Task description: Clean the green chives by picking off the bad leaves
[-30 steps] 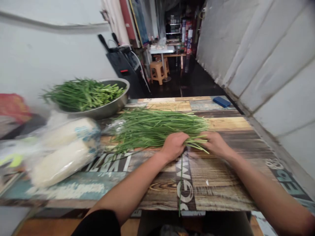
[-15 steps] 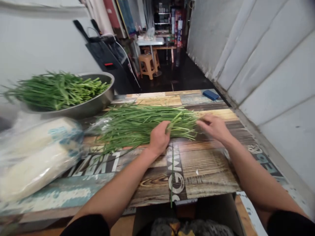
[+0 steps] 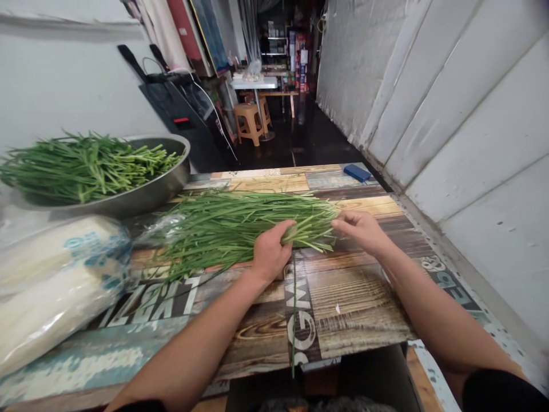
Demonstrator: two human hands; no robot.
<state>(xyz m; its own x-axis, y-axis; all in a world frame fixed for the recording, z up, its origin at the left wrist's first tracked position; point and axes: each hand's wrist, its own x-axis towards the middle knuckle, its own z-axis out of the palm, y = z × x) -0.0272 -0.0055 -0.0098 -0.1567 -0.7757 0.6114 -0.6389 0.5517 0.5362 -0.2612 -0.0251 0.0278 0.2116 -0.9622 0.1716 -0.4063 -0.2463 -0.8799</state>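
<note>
A loose pile of garlic chives [image 3: 227, 217] lies across the table, leaf tips to the left and pale stem ends to the right. My left hand [image 3: 274, 249] is closed around a small bunch of stalks at the pile's near side, their stems pointing right. My right hand [image 3: 360, 229] is at the pale ends, thumb and forefinger pinched on what look like chive ends; its other fingers are curled. One long single leaf [image 3: 294, 309] hangs from beneath my left hand toward the table's front edge.
A steel bowl [image 3: 178, 171] heaped with more chives stands at the back left. Nearer, plastic bags of something white [image 3: 55, 297] lie on the wood-patterned table [image 3: 355, 309]. A small blue box [image 3: 357, 173] sits at the far right corner. Stools [image 3: 249, 123] stand beyond.
The view has shifted slightly, so everything sits a little lower and further left. My right hand stays by the stem ends, and my left hand keeps its hold on the bunch.
</note>
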